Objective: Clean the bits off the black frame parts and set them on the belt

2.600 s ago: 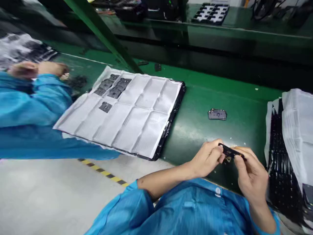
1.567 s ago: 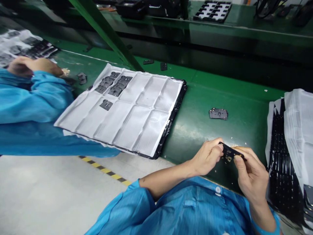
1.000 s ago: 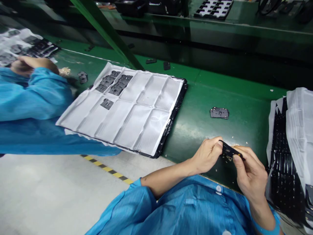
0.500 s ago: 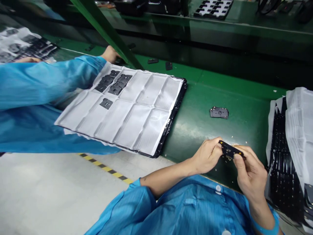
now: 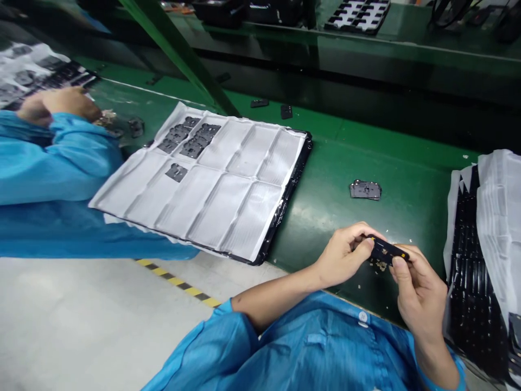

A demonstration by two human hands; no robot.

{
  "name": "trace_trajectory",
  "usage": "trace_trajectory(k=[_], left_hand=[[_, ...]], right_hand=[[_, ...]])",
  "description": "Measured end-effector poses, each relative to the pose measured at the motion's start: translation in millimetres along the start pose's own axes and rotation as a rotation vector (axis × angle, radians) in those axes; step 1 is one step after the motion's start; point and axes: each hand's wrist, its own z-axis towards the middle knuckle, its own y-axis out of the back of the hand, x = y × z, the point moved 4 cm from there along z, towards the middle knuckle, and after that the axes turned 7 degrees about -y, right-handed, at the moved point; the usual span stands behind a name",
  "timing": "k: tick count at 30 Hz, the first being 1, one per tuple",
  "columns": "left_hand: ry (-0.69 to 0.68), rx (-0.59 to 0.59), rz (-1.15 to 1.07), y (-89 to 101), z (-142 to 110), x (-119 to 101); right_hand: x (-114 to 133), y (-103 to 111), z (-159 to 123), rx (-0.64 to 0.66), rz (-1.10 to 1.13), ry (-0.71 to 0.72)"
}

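Note:
My left hand [image 5: 344, 252] and my right hand [image 5: 419, 290] pinch the two ends of a small flat black part [image 5: 386, 251] with yellow spots, held just above the near edge of the green belt [image 5: 325, 157]. Both hands are closed on it. A second, similar black part [image 5: 365, 190] lies loose on the belt beyond my hands. To the left sits a black tray lined with white film [image 5: 228, 184], with several black parts [image 5: 191, 140] in its far-left pockets.
A stack of black trays under white film [image 5: 484, 239] stands at the right. A co-worker in a blue sleeve [image 5: 49, 163] works at the left, a hand [image 5: 61, 103] near small parts. A green post [image 5: 179, 54] slants over the belt. Two loose pieces [image 5: 272, 107] lie farther back.
My hands stay on the black part, turning it slightly. The co-worker's arm reached across the tray's far-left corner half a second ago and has drawn back to the left.

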Motion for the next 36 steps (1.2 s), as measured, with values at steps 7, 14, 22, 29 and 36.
trace_trajectory(k=[7,14,22,29,36], left_hand=[[-0.062,-0.020,-0.052,0.0,-2.0,0.3],[0.021,-0.078,-0.124,-0.7,-3.8,4.3],[0.166,-0.190,-0.159,-5.3,-13.3,11.9],[0.063,-0.153,-0.088,-9.2,-17.1,-4.2],[-0.029,-0.146,-0.037,-9.5,-21.0,-9.5]], right_hand=[[-2.4,-0.1,-2.6,0.017,0.037,-0.029],[1.1,-0.9,-4.5,0.046,0.001,0.015],[3.9,-4.7,-10.5,-0.049,0.048,-0.052],[6.2,-5.4,-6.9,-0.119,0.113,-0.027],[14.7,-3.9,-1.9,-0.089,0.167,-0.027]])
